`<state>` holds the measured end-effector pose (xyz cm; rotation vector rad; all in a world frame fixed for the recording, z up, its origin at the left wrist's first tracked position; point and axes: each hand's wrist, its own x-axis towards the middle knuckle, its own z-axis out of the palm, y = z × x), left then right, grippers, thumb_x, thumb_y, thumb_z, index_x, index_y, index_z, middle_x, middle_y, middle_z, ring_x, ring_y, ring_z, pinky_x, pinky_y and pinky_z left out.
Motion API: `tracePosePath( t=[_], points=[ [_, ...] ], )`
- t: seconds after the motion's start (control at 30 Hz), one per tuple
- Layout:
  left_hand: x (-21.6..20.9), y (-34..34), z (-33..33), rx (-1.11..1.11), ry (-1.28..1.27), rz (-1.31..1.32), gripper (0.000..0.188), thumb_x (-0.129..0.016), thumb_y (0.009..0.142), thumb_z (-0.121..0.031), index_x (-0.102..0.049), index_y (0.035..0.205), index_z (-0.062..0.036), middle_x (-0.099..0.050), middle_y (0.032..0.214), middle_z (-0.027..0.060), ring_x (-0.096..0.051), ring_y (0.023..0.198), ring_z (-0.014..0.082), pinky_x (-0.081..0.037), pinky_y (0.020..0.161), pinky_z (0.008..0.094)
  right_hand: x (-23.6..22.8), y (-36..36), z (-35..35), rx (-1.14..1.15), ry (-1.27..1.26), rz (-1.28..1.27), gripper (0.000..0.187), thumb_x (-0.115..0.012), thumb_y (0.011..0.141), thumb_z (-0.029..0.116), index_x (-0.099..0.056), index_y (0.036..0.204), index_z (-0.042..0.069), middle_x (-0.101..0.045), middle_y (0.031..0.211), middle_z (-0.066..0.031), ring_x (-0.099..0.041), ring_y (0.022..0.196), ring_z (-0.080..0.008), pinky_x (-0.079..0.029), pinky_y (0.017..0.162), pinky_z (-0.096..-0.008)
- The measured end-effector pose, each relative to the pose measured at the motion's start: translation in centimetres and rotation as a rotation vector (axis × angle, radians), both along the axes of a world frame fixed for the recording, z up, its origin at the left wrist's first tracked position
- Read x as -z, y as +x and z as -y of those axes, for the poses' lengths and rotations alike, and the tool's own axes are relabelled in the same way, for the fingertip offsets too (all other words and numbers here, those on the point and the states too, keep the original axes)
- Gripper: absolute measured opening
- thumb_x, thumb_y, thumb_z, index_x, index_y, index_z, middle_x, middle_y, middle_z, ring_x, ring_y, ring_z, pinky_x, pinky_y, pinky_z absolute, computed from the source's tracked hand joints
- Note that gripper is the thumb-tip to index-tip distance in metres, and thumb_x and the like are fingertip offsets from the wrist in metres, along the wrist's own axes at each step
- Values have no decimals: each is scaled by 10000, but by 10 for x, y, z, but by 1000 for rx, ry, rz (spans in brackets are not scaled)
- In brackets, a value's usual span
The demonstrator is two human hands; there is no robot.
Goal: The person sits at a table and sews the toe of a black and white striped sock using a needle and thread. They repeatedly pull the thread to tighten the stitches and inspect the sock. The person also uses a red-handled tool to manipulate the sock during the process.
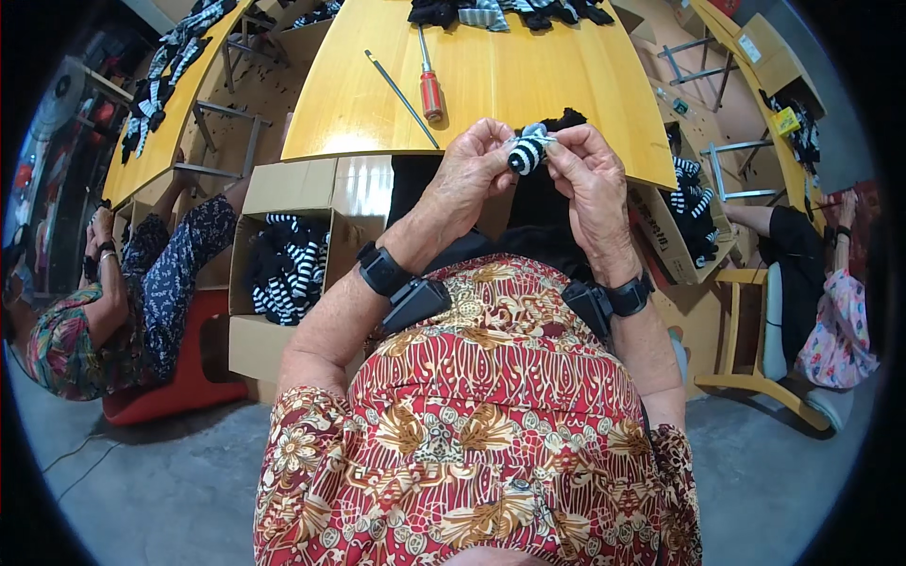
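Observation:
Just past the table's near edge, both my hands pinch a small black-and-white striped knitted piece (528,157), bunched up with a light blue-grey part at its top. I cannot tell whether it is a sock or a glove. My left hand (478,168) grips its left side between thumb and fingers. On the other side, my right hand (591,170) pinches the upper right edge. Dark knit fabric (569,119) shows behind the piece, between the hands. A screwdriver (430,90) with a red handle lies to the left, beside a thin dark rod (401,98).
The yellow wooden table (349,123) carries a heap of dark and striped knitwear (510,13) at its far edge. Open cardboard boxes of striped knitwear stand at left (330,266) and right (651,222). Other people sit at both sides, left (85,330) and right (802,255).

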<state>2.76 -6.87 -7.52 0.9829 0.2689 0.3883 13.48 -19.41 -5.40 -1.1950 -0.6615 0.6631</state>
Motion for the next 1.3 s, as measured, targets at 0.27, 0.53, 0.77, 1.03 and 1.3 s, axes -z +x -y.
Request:
tracePosePath(
  t=[0.27,0.53,0.77,1.03,1.3],
  points=[
    [-9,0,6,-162,122,18,63,-584,906,-80,-525,924,-92,-540,767,-37,-436,558,13,-314,473,150,2,2,-2,-84,64,-127,61,-615,901,86,-573,941,66,-565,771,24,-480,577,-28,-342,469,-148],
    [3,5,4,29,-17,225,135,-606,929,-168,-502,962,-88,-515,733,-40,-421,537,18,-322,483,152,9,10,-10,-58,49,-285,20,-573,911,64,-560,924,69,-580,767,10,-465,539,-20,-341,437,-155],
    [-3,-5,-4,170,87,61,361,-688,871,-167,-520,1166,-43,-606,875,-11,-538,690,42,-449,604,159,13,24,-3,-213,48,-304,85,-590,918,96,-569,979,42,-603,778,6,-558,614,-40,-443,527,-168],
    [3,-10,-10,101,186,-21,275,-722,835,-147,-584,1045,-36,-623,873,6,-591,753,66,-473,678,183,10,20,11,-275,-86,-188,149,-629,892,108,-576,1004,24,-612,880,-16,-580,748,-64,-496,649,-188],
    [5,-11,-9,81,269,-24,161,-674,876,-158,-588,958,-49,-605,846,-15,-576,715,51,-473,666,179,0,10,6,-161,-120,20,71,-623,890,102,-580,931,63,-578,781,40,-467,642,0,-350,526,-141]
  ],
)
